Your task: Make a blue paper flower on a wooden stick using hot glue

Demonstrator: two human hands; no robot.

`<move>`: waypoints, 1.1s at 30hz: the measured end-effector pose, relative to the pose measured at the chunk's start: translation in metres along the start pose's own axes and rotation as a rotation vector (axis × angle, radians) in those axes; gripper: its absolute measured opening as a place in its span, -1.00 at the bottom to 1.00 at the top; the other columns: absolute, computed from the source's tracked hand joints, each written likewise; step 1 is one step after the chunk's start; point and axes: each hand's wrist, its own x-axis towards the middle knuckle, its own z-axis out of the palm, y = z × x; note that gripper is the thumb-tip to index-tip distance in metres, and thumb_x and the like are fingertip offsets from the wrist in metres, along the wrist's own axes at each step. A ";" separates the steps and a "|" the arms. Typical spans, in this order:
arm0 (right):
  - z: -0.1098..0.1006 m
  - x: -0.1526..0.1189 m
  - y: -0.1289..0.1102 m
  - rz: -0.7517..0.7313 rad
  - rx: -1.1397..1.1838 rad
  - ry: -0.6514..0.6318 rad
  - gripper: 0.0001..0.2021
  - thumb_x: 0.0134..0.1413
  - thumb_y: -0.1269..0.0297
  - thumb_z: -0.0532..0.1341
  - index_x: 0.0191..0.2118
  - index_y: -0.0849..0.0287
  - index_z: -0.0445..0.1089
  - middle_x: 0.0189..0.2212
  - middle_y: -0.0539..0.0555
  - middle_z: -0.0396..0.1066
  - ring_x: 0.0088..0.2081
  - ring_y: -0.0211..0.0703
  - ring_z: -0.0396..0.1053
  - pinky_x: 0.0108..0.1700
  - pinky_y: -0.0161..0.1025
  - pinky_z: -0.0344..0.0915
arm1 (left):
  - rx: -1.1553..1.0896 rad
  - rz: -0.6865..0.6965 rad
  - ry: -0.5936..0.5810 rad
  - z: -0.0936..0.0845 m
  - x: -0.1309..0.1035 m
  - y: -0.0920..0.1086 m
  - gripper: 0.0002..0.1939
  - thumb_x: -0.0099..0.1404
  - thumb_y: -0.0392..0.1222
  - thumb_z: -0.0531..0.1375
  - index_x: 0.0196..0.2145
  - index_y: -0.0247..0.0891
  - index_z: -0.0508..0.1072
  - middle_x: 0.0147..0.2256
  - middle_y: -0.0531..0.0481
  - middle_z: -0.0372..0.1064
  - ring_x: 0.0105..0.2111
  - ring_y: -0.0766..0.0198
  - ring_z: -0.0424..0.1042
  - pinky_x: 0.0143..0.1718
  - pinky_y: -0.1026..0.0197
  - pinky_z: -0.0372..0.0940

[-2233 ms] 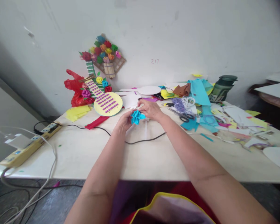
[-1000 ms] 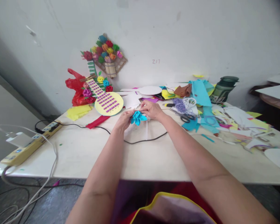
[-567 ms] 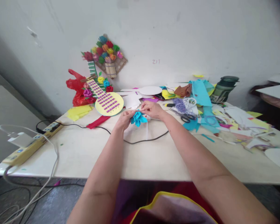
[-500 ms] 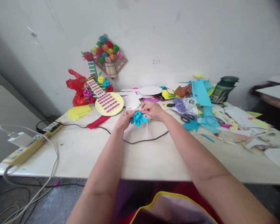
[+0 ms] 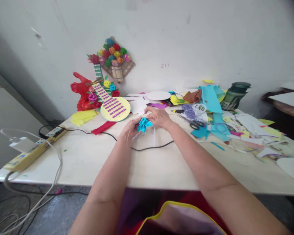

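Observation:
A blue paper flower with folded petals is held above the table between my two hands. My left hand is closed on its left side. My right hand pinches its right edge, fingers bent over the top. The fingertips partly cover the flower's back. Below and behind the hands, a white object is mostly hidden, with a black cord running past it. Left of the hands lie a red paper strip and a yellow guitar-shaped cutout with purple woven bands.
On the right are scissors, purple and white yarn, blue crepe paper, paper scraps and a green bottle. A power strip with cables lies at the left edge. A red plastic bag stands near the wall.
My right hand has shifted slightly down and its fingers are more bent at the flower. The flower has turned a little and looks more bunched.

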 end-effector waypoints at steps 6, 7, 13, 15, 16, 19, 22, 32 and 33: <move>0.001 0.000 0.004 0.017 0.001 0.022 -0.73 0.18 0.26 0.10 -0.31 0.06 0.57 0.03 0.01 0.39 -0.26 -0.20 0.36 -0.37 -0.27 0.05 | -0.038 -0.014 -0.037 0.001 -0.002 0.004 -0.88 0.08 -0.37 0.22 -0.37 -0.40 0.53 -0.47 -0.08 0.48 -0.49 0.27 0.44 -0.45 0.25 0.35; 0.002 0.000 0.006 0.023 0.012 0.029 -0.75 0.17 0.26 0.11 -0.31 0.06 0.57 0.03 0.01 0.40 -0.25 -0.20 0.37 -0.37 -0.27 0.06 | -0.028 -0.012 -0.047 0.001 -0.001 0.004 -0.86 0.07 -0.37 0.21 -0.37 -0.41 0.53 -0.47 -0.10 0.48 -0.49 0.26 0.44 -0.45 0.25 0.36; 0.006 0.000 0.015 0.041 0.090 0.088 -0.78 0.15 0.25 0.15 -0.29 0.06 0.57 -0.01 0.02 0.41 -0.24 -0.22 0.37 -0.35 -0.29 0.09 | -0.027 0.023 -0.101 0.001 0.000 0.002 -0.85 0.08 -0.33 0.24 -0.35 -0.41 0.54 -0.47 -0.09 0.47 -0.49 0.27 0.44 -0.47 0.27 0.36; 0.007 0.000 0.017 0.038 0.122 0.108 -0.78 0.14 0.24 0.16 -0.27 0.06 0.58 -0.02 0.02 0.41 -0.26 -0.23 0.37 -0.35 -0.29 0.10 | -0.018 0.047 -0.107 0.001 0.001 0.001 -0.84 0.08 -0.31 0.27 -0.33 -0.39 0.54 -0.47 -0.07 0.47 -0.50 0.29 0.43 -0.49 0.29 0.35; 0.008 0.001 0.018 0.035 0.139 0.115 -0.79 0.14 0.25 0.16 -0.26 0.06 0.58 -0.03 0.02 0.41 -0.27 -0.24 0.37 -0.34 -0.29 0.11 | -0.010 0.061 -0.111 0.001 0.001 0.000 -0.84 0.08 -0.30 0.28 -0.32 -0.39 0.54 -0.47 -0.07 0.47 -0.50 0.30 0.42 -0.49 0.30 0.35; 0.010 0.002 0.022 0.029 0.187 0.119 -0.80 0.13 0.26 0.18 -0.26 0.07 0.58 -0.07 0.03 0.43 -0.28 -0.24 0.36 -0.34 -0.30 0.12 | 0.010 0.112 -0.130 0.002 0.001 -0.001 -0.83 0.06 -0.27 0.34 -0.34 -0.37 0.55 -0.45 -0.05 0.49 -0.49 0.33 0.42 -0.46 0.33 0.35; 0.012 0.003 0.025 0.034 0.214 0.111 -0.81 0.10 0.28 0.19 -0.28 0.09 0.58 -0.13 0.04 0.45 -0.29 -0.23 0.34 -0.35 -0.31 0.12 | 0.037 0.156 -0.146 0.004 0.001 -0.002 -0.81 0.02 -0.23 0.39 -0.38 -0.36 0.55 -0.46 -0.03 0.49 -0.49 0.35 0.42 -0.46 0.36 0.34; 0.007 0.001 0.023 0.101 0.211 0.034 -0.78 0.12 0.26 0.18 -0.20 0.09 0.56 -0.10 0.04 0.44 -0.31 -0.27 0.34 -0.32 -0.31 0.14 | 0.127 0.231 -0.125 0.005 0.002 -0.004 -0.78 0.03 -0.14 0.40 -0.44 -0.35 0.55 -0.47 -0.03 0.47 -0.51 0.38 0.38 -0.46 0.35 0.27; 0.006 0.000 0.022 0.111 0.194 0.043 -0.78 0.12 0.25 0.18 -0.19 0.08 0.56 -0.08 0.04 0.44 -0.28 -0.25 0.35 -0.31 -0.30 0.15 | 0.133 0.245 -0.116 0.005 0.002 -0.003 -0.80 0.05 -0.14 0.39 -0.46 -0.35 0.54 -0.46 -0.02 0.47 -0.50 0.39 0.38 -0.46 0.35 0.27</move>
